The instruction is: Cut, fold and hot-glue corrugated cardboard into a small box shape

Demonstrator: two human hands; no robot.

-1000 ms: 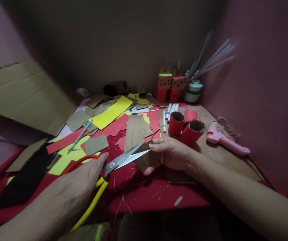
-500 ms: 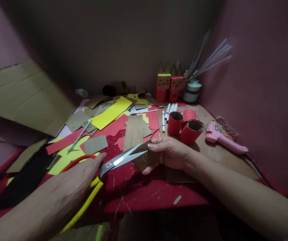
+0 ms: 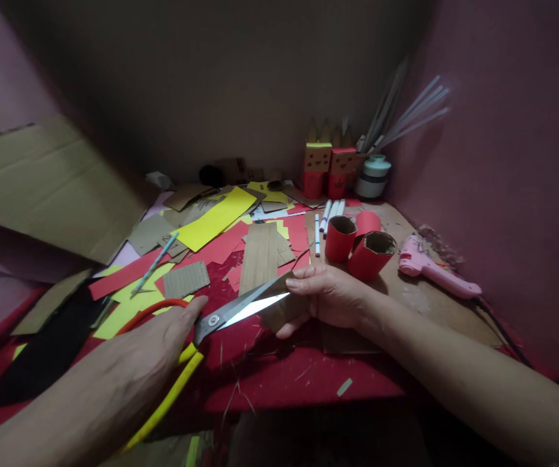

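Observation:
My left hand [image 3: 170, 334] is closed on a pair of scissors [image 3: 214, 320] with red and yellow handles; its lower fingers are hidden. The blades point right, slightly parted, with a small brown cardboard piece [image 3: 279, 314] between them. That piece is pinched between the thumb and fingers of my right hand [image 3: 325, 295], close to the blade tips. Just beyond the blades lies a long cardboard strip [image 3: 259, 256]. A small corrugated cardboard piece [image 3: 187, 279] rests to the left of it.
Red cardboard tubes [image 3: 371, 256] stand behind my right hand, with a pink glue gun [image 3: 438, 269] to their right. White markers [image 3: 317, 235] lie near the tubes. Two decorated box figures [image 3: 318, 165] stand at the back. Yellow paper [image 3: 216, 219] and a large cardboard sheet [image 3: 50, 188] are on the left.
The scissor blades have closed a little on the cardboard piece, and the yellow handle has shifted slightly up and right. My right hand has hardly moved.

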